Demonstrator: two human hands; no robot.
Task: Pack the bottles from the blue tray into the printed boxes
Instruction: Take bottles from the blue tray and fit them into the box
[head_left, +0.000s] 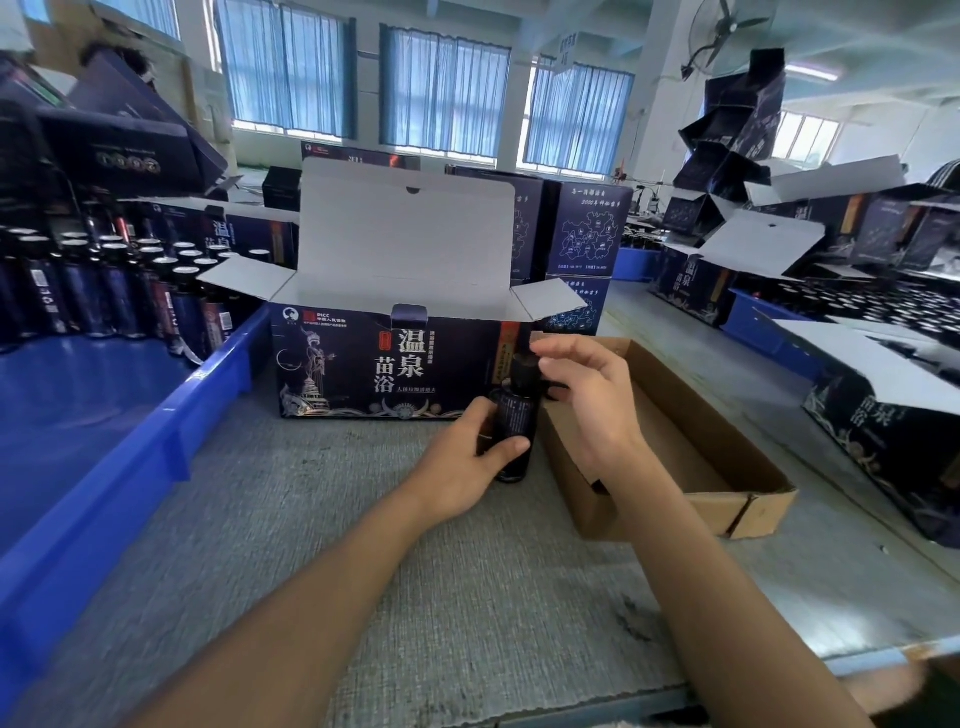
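Before box (363, 364): bottle (511, 413) in left fingers (505, 448), right fingers (551, 358) on cap (522, 368).

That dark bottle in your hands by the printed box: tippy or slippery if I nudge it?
The dark bottle looks tall and narrow, so a high push would probably tip it, and its round body might roll. Its glossy sides may be slippery; the left hand wraps its body.

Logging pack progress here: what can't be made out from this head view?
- Head view: inside of the open printed box, hidden by its own front wall; fill unknown.
- Head view: bottle, its cap covered by the right hand; the left hand hides part of its label.
- Head view: blue tray, cut off by the left edge.
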